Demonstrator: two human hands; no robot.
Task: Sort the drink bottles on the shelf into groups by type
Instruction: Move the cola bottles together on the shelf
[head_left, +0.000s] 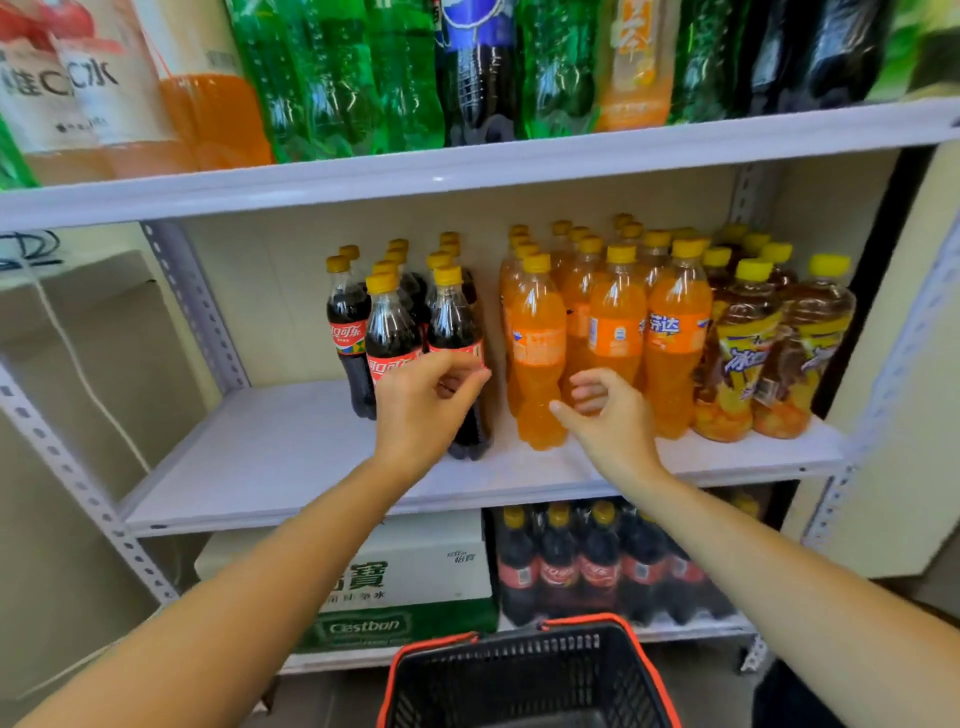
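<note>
On the middle shelf (249, 457), the left stretch is lying bare from the upright to the colas (397, 312). Only a narrow gap is separating those from the orange sodas (618, 322). The left hand (423, 410) is gripping the front cola (454, 322) by its label, close to the shelf's front edge. The right hand (605, 415) is hanging loose, fingers relaxed, just beside the front orange soda (537, 358); whether it is touching, I cannot tell. The front rows are showing three colas, four orange sodas and two teas (737, 358), while the rows behind are overlapping past counting. The big bottles (337, 78) on top are blurring and being cut off, as is the basket (519, 670) below.
</note>
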